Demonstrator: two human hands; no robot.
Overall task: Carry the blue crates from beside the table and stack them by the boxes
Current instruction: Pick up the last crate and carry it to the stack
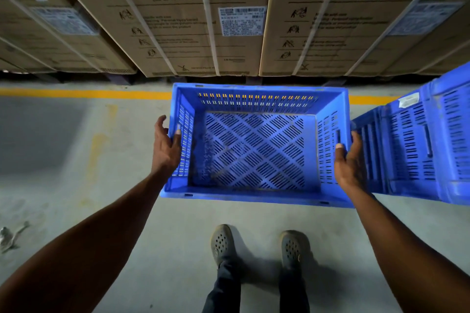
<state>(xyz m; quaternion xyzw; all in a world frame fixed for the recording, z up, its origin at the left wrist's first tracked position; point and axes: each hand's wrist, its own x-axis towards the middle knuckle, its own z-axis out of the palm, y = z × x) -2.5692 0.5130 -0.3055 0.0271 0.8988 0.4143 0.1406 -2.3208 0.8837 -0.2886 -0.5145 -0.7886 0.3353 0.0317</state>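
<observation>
Both arms reach forward and down. The left hand (166,146) wraps the left wall of the blue crate (256,145), thumb over the rim, and the right hand (349,160) clasps its right wall likewise; each grip is closed on the crate. The crate is empty, open side up. Just right of it stands a second blue crate (417,145). Beyond it, past a yellow floor line (84,93), stand the cardboard boxes (193,20).
</observation>
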